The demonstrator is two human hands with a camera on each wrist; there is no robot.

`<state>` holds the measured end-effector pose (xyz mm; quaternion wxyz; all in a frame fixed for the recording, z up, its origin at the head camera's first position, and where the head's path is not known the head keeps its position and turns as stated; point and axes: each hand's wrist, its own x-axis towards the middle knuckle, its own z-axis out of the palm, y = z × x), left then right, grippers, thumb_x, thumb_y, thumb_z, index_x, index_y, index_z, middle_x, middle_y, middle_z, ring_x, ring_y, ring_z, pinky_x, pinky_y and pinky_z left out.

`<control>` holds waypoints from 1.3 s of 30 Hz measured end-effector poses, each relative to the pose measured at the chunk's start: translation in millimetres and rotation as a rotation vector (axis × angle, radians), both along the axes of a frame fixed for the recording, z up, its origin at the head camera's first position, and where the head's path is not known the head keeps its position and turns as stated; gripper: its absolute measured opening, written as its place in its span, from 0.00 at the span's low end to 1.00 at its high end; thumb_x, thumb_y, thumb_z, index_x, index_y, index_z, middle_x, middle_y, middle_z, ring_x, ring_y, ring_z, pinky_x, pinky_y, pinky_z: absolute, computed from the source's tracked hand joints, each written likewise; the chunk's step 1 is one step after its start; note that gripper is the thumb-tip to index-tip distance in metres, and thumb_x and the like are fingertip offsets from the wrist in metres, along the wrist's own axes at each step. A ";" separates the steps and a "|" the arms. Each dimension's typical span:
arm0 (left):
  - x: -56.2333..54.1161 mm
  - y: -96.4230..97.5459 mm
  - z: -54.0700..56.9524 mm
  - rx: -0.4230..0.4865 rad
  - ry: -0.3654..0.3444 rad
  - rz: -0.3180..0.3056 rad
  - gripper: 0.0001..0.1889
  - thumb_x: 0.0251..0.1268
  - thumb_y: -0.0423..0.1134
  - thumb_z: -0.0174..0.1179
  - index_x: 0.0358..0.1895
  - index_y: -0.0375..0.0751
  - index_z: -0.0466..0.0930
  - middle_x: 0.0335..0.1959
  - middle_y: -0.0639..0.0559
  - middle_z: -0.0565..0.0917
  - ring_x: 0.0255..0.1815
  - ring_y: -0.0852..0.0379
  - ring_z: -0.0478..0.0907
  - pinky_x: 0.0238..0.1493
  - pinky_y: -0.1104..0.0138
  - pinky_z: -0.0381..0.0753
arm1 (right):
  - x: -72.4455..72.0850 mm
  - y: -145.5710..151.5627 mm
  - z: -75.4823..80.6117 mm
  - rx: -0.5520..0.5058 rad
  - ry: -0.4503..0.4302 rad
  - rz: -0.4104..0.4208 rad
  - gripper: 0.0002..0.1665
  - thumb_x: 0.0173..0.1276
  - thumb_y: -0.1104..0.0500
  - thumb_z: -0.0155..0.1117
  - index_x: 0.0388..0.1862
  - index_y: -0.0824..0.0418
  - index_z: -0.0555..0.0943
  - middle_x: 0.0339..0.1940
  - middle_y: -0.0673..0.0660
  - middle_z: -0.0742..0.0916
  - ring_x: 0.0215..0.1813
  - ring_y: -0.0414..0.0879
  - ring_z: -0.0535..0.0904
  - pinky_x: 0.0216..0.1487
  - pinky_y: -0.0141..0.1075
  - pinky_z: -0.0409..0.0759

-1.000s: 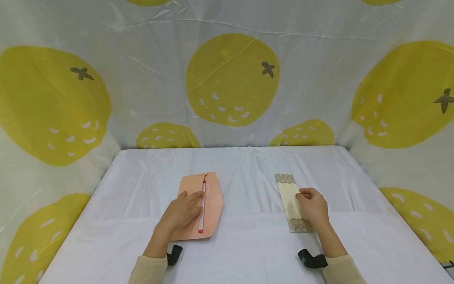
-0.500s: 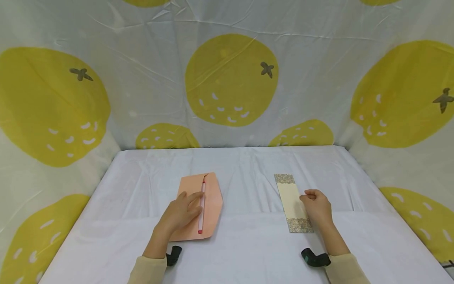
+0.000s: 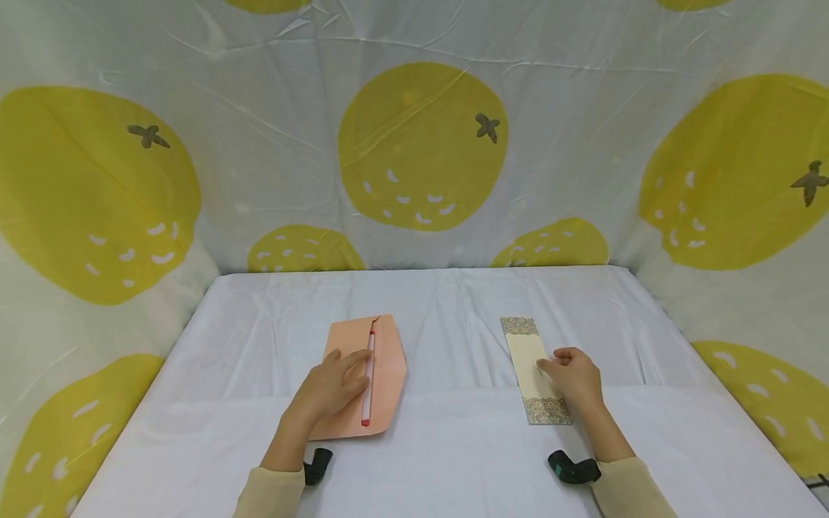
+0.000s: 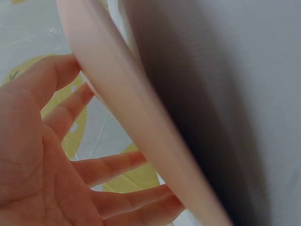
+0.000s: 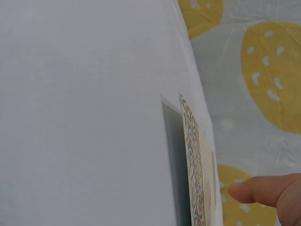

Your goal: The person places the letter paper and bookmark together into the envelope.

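Note:
A peach envelope (image 3: 388,378) lies on the left of the table, with a slim white pen (image 3: 367,403) with red ends along it. My left hand (image 3: 326,385) rests on both, fingers spread, and partly covers them. In the left wrist view those fingers meet the pale face of the envelope (image 4: 117,89). To the right is a long cream card (image 3: 527,360) with ornate gold-brown bands at both ends. My right hand (image 3: 576,378) is at its right edge, thumb reaching over the cream part, other fingers loosely bent. The right wrist view shows the card (image 5: 195,165) nearly edge-on.
A white cloth (image 3: 453,453) covers the table, creased toward the back. Behind and at both sides hangs a pale curtain (image 3: 557,165) printed with large yellow fruit. Black curved pieces (image 3: 573,467) sit at both wrists beside the beige sleeves (image 3: 631,489).
My right hand drew back slightly to the right from the card, then came back toward it with the thumb extended. The left hand, envelope, pen and card stay in place.

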<state>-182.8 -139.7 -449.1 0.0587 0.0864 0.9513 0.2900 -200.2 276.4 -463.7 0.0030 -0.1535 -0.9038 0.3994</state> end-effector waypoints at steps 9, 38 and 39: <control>-0.2 -0.6 -0.9 0.015 0.002 -0.002 0.25 0.68 0.49 0.59 0.68 0.55 0.72 0.68 0.25 0.62 0.61 0.23 0.67 0.57 0.36 0.67 | -4.3 -3.2 0.1 0.099 -0.062 0.052 0.39 0.59 0.45 0.70 0.53 0.76 0.72 0.50 0.74 0.79 0.51 0.66 0.76 0.49 0.53 0.73; 0.3 0.0 0.0 0.007 0.009 -0.008 0.25 0.67 0.48 0.59 0.68 0.54 0.72 0.68 0.25 0.63 0.60 0.23 0.68 0.56 0.36 0.68 | -11.5 12.2 11.2 -0.382 -0.126 -0.046 0.31 0.66 0.57 0.60 0.56 0.83 0.70 0.29 0.55 0.82 0.28 0.41 0.77 0.29 0.32 0.77; 0.3 0.0 0.0 0.005 0.009 -0.007 0.25 0.67 0.48 0.59 0.68 0.54 0.72 0.68 0.25 0.63 0.60 0.23 0.69 0.56 0.36 0.68 | -10.8 12.4 13.1 -0.421 -0.126 -0.036 0.32 0.67 0.58 0.60 0.57 0.84 0.69 0.28 0.53 0.82 0.27 0.39 0.77 0.29 0.31 0.77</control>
